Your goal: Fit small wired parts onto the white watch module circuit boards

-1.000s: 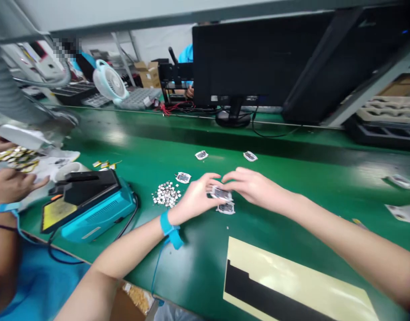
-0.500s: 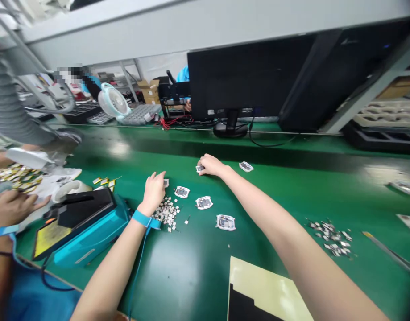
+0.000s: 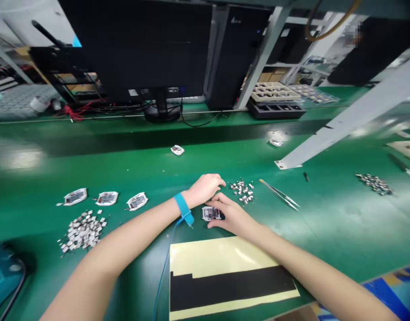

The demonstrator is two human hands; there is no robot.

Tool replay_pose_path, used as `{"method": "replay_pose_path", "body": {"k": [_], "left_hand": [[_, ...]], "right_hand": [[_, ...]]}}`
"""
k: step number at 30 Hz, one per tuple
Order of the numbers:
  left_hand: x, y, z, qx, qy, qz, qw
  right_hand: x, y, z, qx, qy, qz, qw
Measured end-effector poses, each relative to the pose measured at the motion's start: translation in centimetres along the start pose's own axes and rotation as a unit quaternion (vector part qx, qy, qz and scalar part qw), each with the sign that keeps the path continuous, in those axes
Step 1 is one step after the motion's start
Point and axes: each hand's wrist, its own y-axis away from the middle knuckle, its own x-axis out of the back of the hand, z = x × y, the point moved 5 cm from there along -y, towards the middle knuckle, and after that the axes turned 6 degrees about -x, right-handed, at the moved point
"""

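Note:
My right hand (image 3: 226,214) has its thumb and fingers around a white-framed device (image 3: 209,213) lying on the green table. Just behind it is my left hand (image 3: 207,186), wearing a blue wrist strap; its bent fingertips are near a pile of small metallic parts (image 3: 243,191), and what they hold, if anything, is too small to name. Three similar devices lie in a row at the left, the nearest one (image 3: 137,201) to the left of my left forearm. Another device (image 3: 177,150) lies farther back.
A larger pile of small parts (image 3: 82,232) is at the left. Tweezers (image 3: 280,195) lie right of my hands. A yellow and black sheet (image 3: 231,281) is in front. Behind stand a monitor (image 3: 151,49) and a slanted metal post (image 3: 352,113).
The view has swung to the right. My left hand has left the left parts pile for the right one. My right hand has come back from the far device to one near the sheet.

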Motion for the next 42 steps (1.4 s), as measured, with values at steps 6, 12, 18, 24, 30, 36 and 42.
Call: {"method": "replay_pose_path", "body": {"k": [6, 12, 18, 24, 30, 36, 42], "left_hand": [[-2.4, -3.2, 0.3, -0.019, 0.018, -0.023, 0.999], [-1.9, -3.0, 0.0, 0.011, 0.046, 0.002, 0.999], [-0.6, -1.8, -0.6, 0.051, 0.148, 0.046, 0.987], [1.3, 0.7, -1.1, 0.088, 0.209, 0.085, 0.970], [2.7, 6.4, 1.8, 0.069, 0.118, 0.093, 0.986], [-0.6, 9.3, 4.2, -0.024, 0.052, 0.023, 0.998], [-0.7, 9.1, 4.1, -0.006, 0.038, 0.032, 0.999]], "right_hand": [[0.2, 0.4, 0.6, 0.023, -0.061, 0.041, 0.997], [1.0, 1.2, 0.7, 0.060, -0.081, 0.108, 0.989], [5.6, 1.4, 3.3, 0.007, -0.063, 0.157, 0.986], [2.8, 1.1, 1.8, 0.103, -0.008, -0.012, 0.995], [0.8, 1.2, -0.2, 0.191, 0.119, 0.014, 0.974], [0.7, 1.0, 1.3, 0.114, 0.034, 0.054, 0.991], [2.0, 1.3, 2.3, 0.007, 0.002, 0.042, 0.999]]}}
